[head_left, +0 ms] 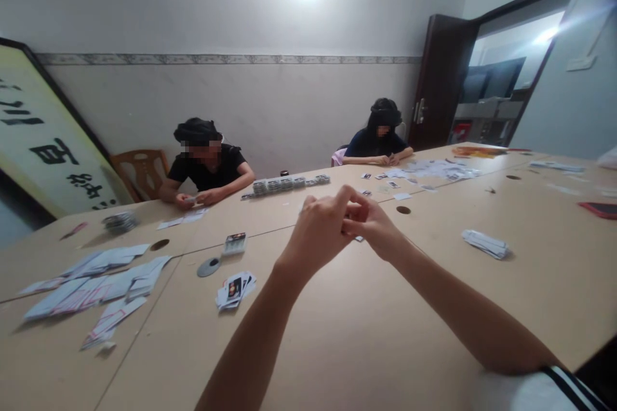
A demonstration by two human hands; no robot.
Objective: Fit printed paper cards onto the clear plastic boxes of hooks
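My left hand (318,231) and my right hand (378,226) meet in front of me, raised above the table. The fingers of both are curled and pressed together at the tips. Whatever they may hold between them is hidden by the fingers. To the left of my left hand lies a loose pile of printed cards (234,290), the top one dark. Behind that pile is a small clear box with a dark printed card (235,243), beside a grey round disc (209,267).
Folded white papers (96,292) spread over the left side of the table (366,340). Stacked small packs (289,183) stand at the far edge. A white paper bundle (484,244) lies right. Two people sit opposite, one left (207,167), one right (378,135), handling small pieces.
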